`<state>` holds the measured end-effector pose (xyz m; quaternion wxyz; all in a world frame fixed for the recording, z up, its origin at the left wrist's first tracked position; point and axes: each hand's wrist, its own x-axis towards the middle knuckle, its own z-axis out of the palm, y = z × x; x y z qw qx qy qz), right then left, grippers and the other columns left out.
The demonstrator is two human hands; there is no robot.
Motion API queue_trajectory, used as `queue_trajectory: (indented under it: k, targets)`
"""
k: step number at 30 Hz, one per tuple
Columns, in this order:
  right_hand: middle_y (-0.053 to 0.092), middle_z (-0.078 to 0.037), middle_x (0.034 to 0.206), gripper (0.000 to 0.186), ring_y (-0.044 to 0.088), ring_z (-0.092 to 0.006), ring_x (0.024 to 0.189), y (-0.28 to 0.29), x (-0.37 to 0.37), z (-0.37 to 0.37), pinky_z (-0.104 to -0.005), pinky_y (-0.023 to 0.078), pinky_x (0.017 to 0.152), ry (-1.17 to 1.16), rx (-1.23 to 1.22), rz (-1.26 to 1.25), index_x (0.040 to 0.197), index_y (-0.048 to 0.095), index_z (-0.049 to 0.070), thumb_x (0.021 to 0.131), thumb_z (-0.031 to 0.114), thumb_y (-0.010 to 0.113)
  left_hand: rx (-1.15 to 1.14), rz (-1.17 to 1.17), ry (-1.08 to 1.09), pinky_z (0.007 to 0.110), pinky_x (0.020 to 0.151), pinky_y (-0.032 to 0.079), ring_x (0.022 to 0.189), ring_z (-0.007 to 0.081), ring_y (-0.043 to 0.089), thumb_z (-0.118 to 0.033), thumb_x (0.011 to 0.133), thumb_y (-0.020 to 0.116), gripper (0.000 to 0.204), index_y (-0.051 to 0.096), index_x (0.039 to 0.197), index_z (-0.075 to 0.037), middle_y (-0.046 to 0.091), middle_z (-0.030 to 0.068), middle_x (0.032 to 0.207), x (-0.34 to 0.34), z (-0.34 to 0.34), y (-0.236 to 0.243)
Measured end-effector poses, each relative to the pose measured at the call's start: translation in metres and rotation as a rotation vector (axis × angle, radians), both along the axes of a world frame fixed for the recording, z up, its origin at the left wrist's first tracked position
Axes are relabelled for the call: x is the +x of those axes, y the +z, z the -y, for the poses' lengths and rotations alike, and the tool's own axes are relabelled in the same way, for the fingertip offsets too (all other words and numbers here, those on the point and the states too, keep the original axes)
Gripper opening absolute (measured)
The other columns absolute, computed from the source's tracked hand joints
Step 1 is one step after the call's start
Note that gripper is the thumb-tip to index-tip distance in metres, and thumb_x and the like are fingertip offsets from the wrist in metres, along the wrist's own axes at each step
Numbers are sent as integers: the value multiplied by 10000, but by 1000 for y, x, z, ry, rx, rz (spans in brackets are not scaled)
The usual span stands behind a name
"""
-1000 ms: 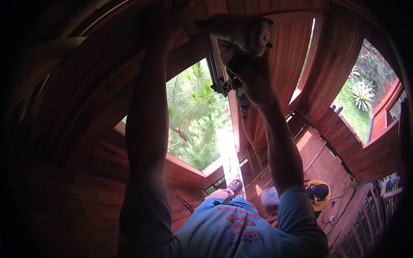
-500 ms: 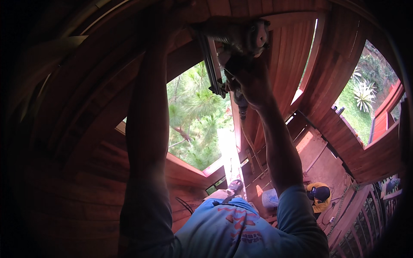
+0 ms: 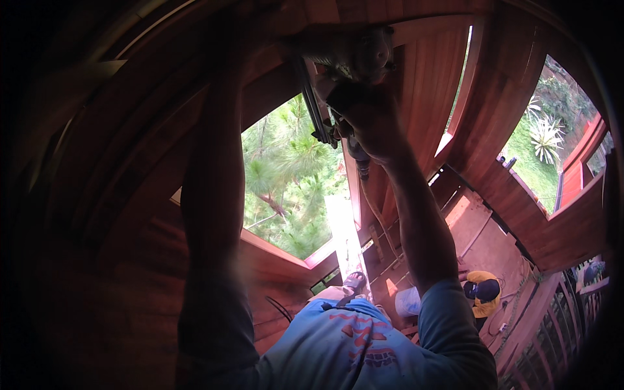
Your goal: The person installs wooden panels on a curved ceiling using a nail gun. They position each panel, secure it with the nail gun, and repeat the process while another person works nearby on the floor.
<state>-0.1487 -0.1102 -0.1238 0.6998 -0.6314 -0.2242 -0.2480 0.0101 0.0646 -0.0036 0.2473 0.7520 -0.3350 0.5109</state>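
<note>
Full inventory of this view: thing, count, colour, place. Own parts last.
nail gun: 1, dark, top centre, in the right hand
hose: 1, tan, hanging below the nail gun
wall boards: many, reddish brown, all around
window openings: 2 large, reddish frames, centre and right
foliage: uncounted, green, beyond the centre opening
spiky plant: 1, whitish, beyond the right opening
plank: 1, bright white, centre
bucket: 1, pale, lower right of centre
co-worker: 1, yellow top, dark cap, lower right
slats: several, brown, lower right corner
shirt: 1, blue, bottom centre
sandalled foot: 1, dark sandal, lower centre
right hand: 1, shadowed, gripping the nail gun
left hand: 1, too dark to detail, top
</note>
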Motion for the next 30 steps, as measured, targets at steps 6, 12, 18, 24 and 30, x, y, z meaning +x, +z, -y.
queue_trajectory:
  k: [6, 12, 18, 24, 30]
  targets:
    - [553, 2, 594, 188, 527, -52, 468, 8, -8, -2, -239, 416, 445, -14, 26, -57, 739, 626, 23, 875, 148, 659, -178, -421, -147, 306, 662, 522, 686, 125, 584, -195, 814, 764, 173, 674, 872, -60, 596, 14, 743, -31, 13, 2]
    - [545, 7, 596, 200, 531, -53, 490, 12, -9, -3, -231, 423, 456, 7, 18, -121, 749, 612, 37, 873, 173, 692, -213, -553, -154, 294, 636, 513, 674, 105, 566, -208, 818, 763, 178, 683, 909, -78, 578, -4, 743, -43, 16, 5]
    - [556, -17, 646, 136, 526, -67, 517, 0, 3, 32, -240, 438, 483, -110, -76, 181, 855, 579, 48, 915, 162, 623, -193, -632, -106, 281, 610, 504, 663, 86, 547, -220, 822, 762, 189, 691, 947, -96, 561, -21, 742, -45, 21, 9]
    - [548, -25, 651, 127, 516, -87, 507, 24, -9, 52, -249, 435, 482, -21, 172, 28, 886, 567, 51, 930, 167, 595, -157, -630, -60, 273, 587, 495, 655, 74, 532, -237, 827, 760, 206, 698, 978, -111, 542, -33, 737, -32, 17, 7]
    - [548, -21, 654, 151, 516, -87, 507, 49, -8, 47, -248, 426, 478, -55, 81, 89, 863, 576, 44, 923, 178, 610, -55, -403, 61, 307, 630, 506, 742, 124, 588, -287, 854, 727, 251, 698, 1005, -88, 605, 28, 796, -9, 11, 4]
